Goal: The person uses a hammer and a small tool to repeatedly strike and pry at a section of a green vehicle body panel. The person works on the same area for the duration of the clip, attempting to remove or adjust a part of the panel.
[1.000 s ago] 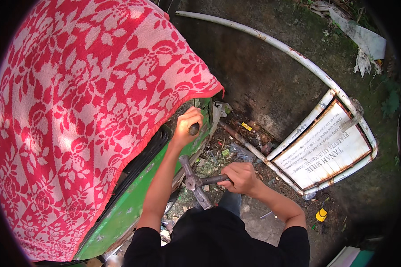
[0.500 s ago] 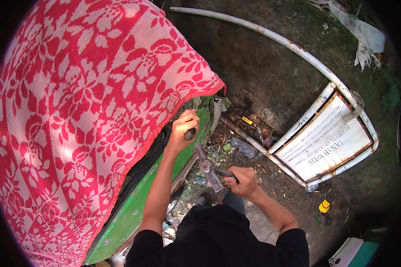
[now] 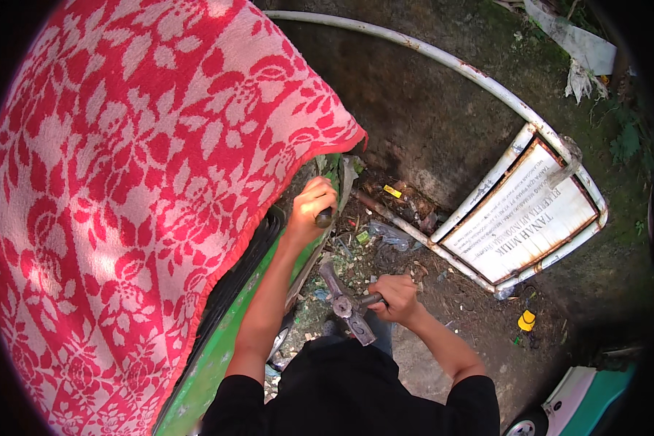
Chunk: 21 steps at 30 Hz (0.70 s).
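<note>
Hammer [image 3: 344,305] is in the right hand [image 3: 397,298], up in front of the black shirt [image 3: 341,392]. Right fingers wrapped around its shaft [image 3: 371,299]; double-ended metal head tilted, one end up-left, the other down-right. Left hand [image 3: 313,205] is beyond the hammer and a bit left of it, fingers curled around a dark handle [image 3: 325,217], round end showing; rest of that tool is hidden, can't tell what it touches. Left of hammer: green panel [image 3: 248,318] with chipped edge, and red-pink floral blanket [image 3: 138,182] draped over it. Below hammer: littered ground [image 3: 443,320]. Right of hammer: rusty white sign [image 3: 523,211] on bent pipe [image 3: 421,47], plus a yellow scrap [image 3: 527,320]. Farther right and nearer the person: teal-and-white object [image 3: 592,400] beside a wheel [image 3: 528,424].
</note>
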Each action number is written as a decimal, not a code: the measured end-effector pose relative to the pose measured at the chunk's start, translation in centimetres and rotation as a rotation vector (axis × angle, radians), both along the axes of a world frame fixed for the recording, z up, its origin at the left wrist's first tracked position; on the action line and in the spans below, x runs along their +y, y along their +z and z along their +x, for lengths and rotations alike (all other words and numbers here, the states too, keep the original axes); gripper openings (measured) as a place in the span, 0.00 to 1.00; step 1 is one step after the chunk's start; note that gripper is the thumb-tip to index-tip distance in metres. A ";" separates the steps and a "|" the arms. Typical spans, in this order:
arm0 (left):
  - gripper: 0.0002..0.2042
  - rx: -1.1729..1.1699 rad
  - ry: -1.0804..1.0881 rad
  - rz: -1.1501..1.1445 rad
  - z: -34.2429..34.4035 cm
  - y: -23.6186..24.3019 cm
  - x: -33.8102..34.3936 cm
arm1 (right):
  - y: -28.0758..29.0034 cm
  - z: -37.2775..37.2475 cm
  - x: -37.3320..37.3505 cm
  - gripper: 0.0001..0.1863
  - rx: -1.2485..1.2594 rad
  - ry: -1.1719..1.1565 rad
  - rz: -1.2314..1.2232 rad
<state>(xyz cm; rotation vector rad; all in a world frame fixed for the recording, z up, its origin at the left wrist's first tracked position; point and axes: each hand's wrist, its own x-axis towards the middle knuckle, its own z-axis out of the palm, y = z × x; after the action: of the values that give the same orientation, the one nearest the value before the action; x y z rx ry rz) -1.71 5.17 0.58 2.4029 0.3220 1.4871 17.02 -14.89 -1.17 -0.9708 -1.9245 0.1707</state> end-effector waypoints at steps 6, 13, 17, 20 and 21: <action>0.13 0.053 -0.011 -0.047 -0.1 0.3 0.7 | -1.9 0.6 1.3 0.23 -0.096 -0.113 -0.093; 0.14 0.014 0.050 -0.086 0.9 1.0 0.7 | -0.7 0.6 1.0 0.23 0.106 -0.068 -0.002; 0.14 0.000 0.074 -0.075 1.1 0.8 0.7 | -0.5 1.0 1.5 0.22 0.126 -0.033 -0.022; 0.14 0.011 0.076 -0.083 1.1 0.6 0.4 | 0.4 1.2 1.3 0.22 0.147 -0.019 -0.028; 0.14 0.022 0.077 -0.079 1.2 0.7 0.3 | 0.4 1.2 1.4 0.22 0.160 -0.019 -0.029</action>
<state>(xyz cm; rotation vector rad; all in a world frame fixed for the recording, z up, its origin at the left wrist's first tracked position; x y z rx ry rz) -0.55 5.48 1.28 2.3715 0.4744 1.4523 18.24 -13.46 -0.80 -0.9646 -1.7710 0.2577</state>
